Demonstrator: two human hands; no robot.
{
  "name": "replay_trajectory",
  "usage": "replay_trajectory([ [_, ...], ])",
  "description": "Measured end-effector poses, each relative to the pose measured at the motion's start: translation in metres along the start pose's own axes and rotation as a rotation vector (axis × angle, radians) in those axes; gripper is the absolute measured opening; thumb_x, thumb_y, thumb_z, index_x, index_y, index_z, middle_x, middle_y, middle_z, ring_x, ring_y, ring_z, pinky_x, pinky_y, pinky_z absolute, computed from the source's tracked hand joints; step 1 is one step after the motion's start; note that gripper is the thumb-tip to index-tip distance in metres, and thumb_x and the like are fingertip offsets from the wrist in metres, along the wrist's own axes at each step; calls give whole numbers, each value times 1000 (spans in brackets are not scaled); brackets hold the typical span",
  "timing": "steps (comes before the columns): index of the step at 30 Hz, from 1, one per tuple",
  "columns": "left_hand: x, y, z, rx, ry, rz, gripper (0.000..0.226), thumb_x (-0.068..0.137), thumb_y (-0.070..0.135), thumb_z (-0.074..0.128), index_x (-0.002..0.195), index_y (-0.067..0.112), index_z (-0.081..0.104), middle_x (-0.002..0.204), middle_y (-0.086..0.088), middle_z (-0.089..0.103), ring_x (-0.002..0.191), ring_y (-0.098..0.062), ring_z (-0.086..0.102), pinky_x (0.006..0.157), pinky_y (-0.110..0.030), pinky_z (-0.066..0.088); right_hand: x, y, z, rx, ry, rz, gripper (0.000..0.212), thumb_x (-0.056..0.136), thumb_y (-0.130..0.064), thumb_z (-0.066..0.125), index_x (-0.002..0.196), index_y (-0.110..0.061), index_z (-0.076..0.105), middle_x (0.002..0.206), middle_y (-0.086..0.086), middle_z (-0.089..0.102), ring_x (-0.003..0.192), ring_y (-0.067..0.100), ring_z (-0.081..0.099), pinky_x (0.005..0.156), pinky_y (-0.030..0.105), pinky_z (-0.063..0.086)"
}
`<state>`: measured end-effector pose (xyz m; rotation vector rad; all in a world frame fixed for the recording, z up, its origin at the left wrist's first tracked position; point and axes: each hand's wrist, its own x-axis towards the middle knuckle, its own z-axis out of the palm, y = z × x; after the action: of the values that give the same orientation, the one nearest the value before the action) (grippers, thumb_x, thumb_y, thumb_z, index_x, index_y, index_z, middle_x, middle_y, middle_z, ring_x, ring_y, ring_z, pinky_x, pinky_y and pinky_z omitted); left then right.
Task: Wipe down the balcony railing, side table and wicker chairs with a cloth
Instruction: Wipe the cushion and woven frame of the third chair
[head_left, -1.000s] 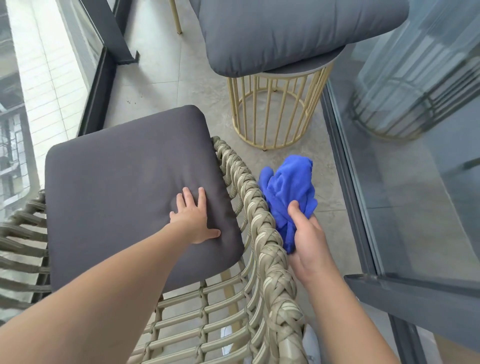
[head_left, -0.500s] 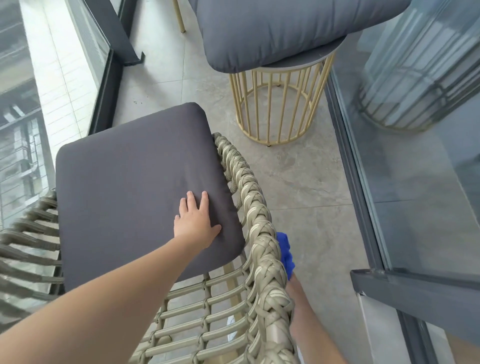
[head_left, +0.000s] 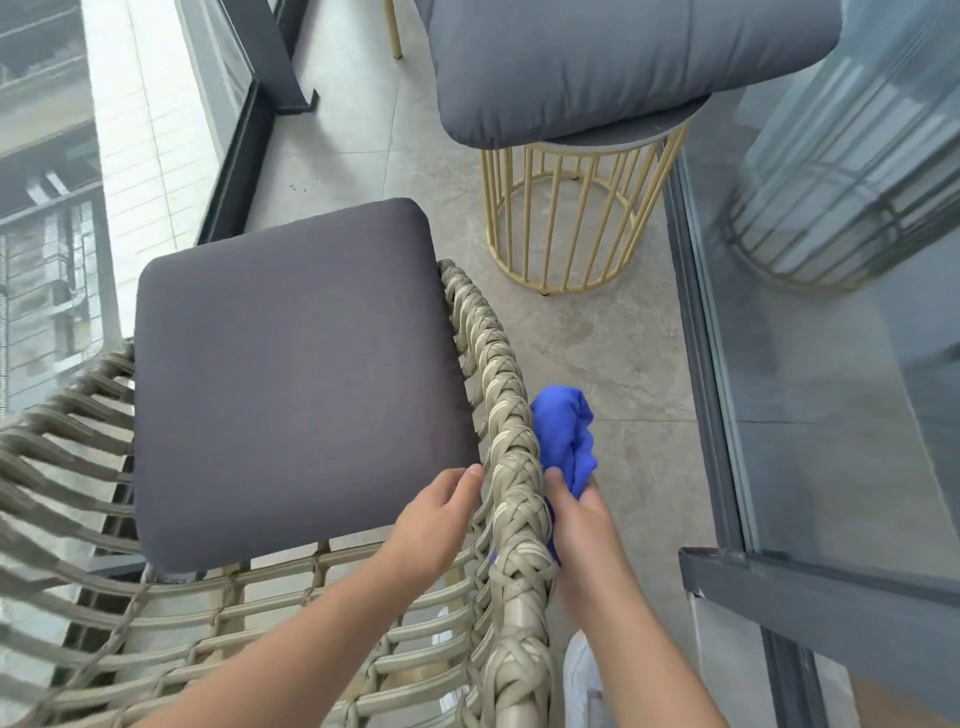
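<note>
Beside braided chair rim (head_left: 511, 457), blue cloth (head_left: 563, 441) clamped in right-hand fingers (head_left: 556, 480), left fingers (head_left: 467, 475) seemingly relaxed.

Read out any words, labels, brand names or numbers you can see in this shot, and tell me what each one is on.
There is no readable text.
Blue cloth: no tag or print visible.
Dark seat cushion and grey cushion on the side table: plain, no label showing.
Wicker chair: no marking.

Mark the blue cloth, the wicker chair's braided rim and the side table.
blue cloth (head_left: 563, 441), head view, bunched upper folds.
braided rim (head_left: 511, 431), head view, woven top edge.
side table (head_left: 569, 223), head view, gold wire base.
</note>
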<state>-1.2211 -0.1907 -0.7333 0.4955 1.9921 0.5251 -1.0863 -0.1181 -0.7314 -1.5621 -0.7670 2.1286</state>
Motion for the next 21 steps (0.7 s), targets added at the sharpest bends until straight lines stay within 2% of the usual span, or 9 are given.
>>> replay_trajectory([
  [2, -7, 12, 6, -228, 7, -59, 56, 97, 73, 36, 125, 35, 66, 121, 16, 68, 121, -10, 59, 111, -38, 42, 1, -11, 0, -1, 17, -56, 18, 109, -20, 49, 120, -29, 62, 109, 0, 79, 105, 21, 74, 99, 47, 56],
  [4, -12, 23, 13, -396, 5, -109, 61, 95, 77, 35, 128, 38, 68, 126, 14, 70, 122, -10, 62, 115, -43, 42, -1, -19, 1, -14, 4, -109, 21, 109, -19, 49, 121, -31, 61, 112, -5, 78, 108, 17, 74, 100, 44, 55],
  [7, -23, 41, 19, -612, -64, -171, 65, 91, 79, 42, 121, 32, 75, 114, 2, 77, 109, -17, 72, 108, -45, 51, -6, -25, 2, -51, 0, -154, 26, 109, -17, 49, 128, -31, 60, 113, -11, 77, 108, 11, 73, 101, 40, 55],
  [9, -27, 51, 20, -719, -100, -183, 65, 86, 80, 51, 121, 31, 75, 113, -2, 78, 106, -21, 74, 105, -47, 53, -8, -27, 1, -71, 0, -183, 32, 109, -18, 49, 138, -29, 57, 120, -11, 75, 114, 10, 70, 107, 43, 52],
  [12, -30, 62, 12, -682, -161, -130, 50, 93, 66, 55, 120, 29, 73, 110, -5, 78, 102, -23, 75, 98, -43, 55, -10, -31, -5, -45, 0, -229, 32, 109, -21, 49, 139, -30, 56, 128, -7, 72, 120, 14, 68, 110, 47, 49],
  [16, -32, 65, 5, -536, -98, -89, 71, 66, 71, 72, 121, 28, 67, 108, 2, 78, 95, -17, 76, 92, -44, 59, -11, -24, -22, -10, 26, -242, 29, 109, -26, 50, 136, -32, 56, 129, -6, 72, 121, 16, 67, 108, 44, 50],
  [19, -35, 67, 4, -491, -58, -72, 60, 72, 67, 69, 118, 29, 67, 108, 2, 76, 93, -16, 76, 83, -37, 60, -4, 6, -35, -68, 50, -150, 31, 108, -29, 51, 138, -29, 57, 128, -7, 72, 121, 15, 67, 112, 49, 47],
  [21, -36, 69, 6, -473, -32, -74, 55, 76, 67, 66, 117, 30, 67, 110, 2, 75, 97, -18, 74, 90, -40, 59, -1, 33, -42, -101, 77, -52, 30, 109, -22, 48, 137, -25, 58, 124, -4, 74, 118, 17, 68, 111, 50, 48],
])
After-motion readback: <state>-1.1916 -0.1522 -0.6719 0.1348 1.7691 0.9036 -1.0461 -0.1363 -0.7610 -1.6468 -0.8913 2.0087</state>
